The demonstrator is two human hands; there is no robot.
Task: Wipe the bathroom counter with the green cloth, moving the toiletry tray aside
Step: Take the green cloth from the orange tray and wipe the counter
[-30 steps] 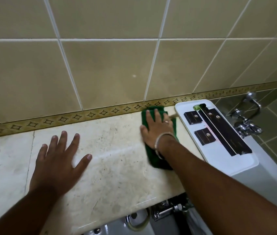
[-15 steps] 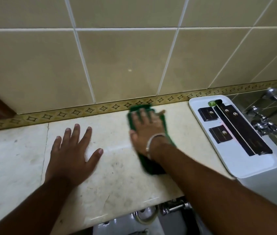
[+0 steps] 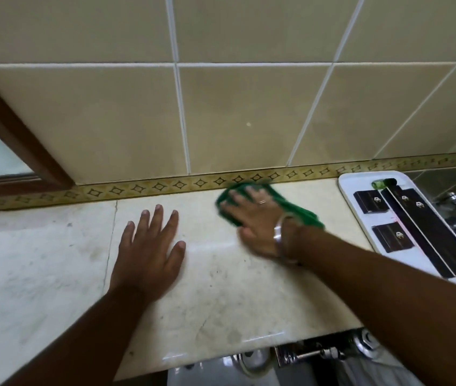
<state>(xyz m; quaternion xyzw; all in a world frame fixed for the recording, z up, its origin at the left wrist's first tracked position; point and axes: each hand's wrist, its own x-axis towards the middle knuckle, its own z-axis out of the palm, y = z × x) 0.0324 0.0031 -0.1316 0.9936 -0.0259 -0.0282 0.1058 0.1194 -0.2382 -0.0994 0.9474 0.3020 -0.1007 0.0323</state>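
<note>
Green cloth (image 3: 293, 210) mostly hidden under right hand (image 3: 254, 218), blurred, pressed flat at rear of tabletop (image 3: 221, 288) by tile border. Left hand (image 3: 148, 252) flat, fingers spread, holding nothing. White toiletry tray (image 3: 345, 201) at right, partly cut off, carries dark packets (image 3: 370, 200), long dark boxes (image 3: 427, 232).

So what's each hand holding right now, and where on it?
Right hand presses flat on the green cloth, covering its wall-side end, not gripping. Left hand lies flat on the counter, holding nothing.

The dark packets (image 3: 371, 201) on the white tray (image 3: 345, 190) bear only small, unreadable logos.
</note>
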